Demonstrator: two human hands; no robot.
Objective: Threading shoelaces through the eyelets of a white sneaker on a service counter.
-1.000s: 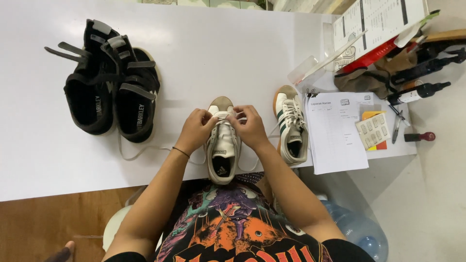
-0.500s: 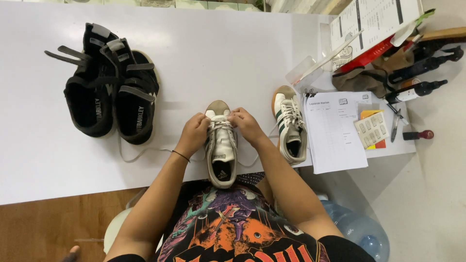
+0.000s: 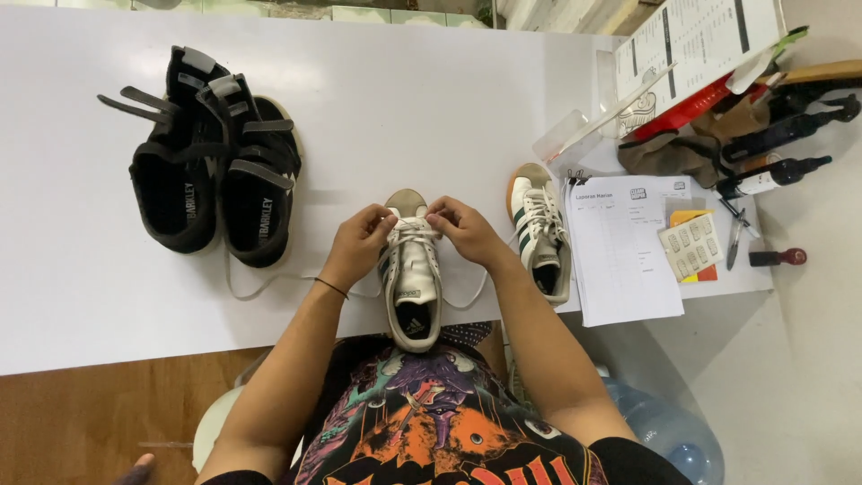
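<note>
A white sneaker [image 3: 411,274] with a tan toe cap and dark green stripes stands on the white surface [image 3: 431,117], its heel at the near edge just in front of the person's printed shirt and its toe pointing away. The left hand [image 3: 359,242] sits against the sneaker's left side near the toe, fingers closed on the white lace [image 3: 269,280]; the right hand [image 3: 462,229] is against the sneaker's right side at the same height, fingers pinched shut on the lace too. The lace runs taut between the two hands across the front eyelets. From the sneaker's left side a loose length of lace trails out over the surface; a shorter loop hangs by its right side.

Just to the right of the sneaker, past the right forearm, lies its matching shoe [image 3: 539,235], toe also pointing away. Right of that shoe a printed paper sheet [image 3: 621,256] overhangs the surface's edge. Well to the left of the sneaker sits a pair of black strapped sandals [image 3: 211,171], side by side. Beyond the paper, farther right, dark bottles [image 3: 777,148] lie in a cluttered heap
</note>
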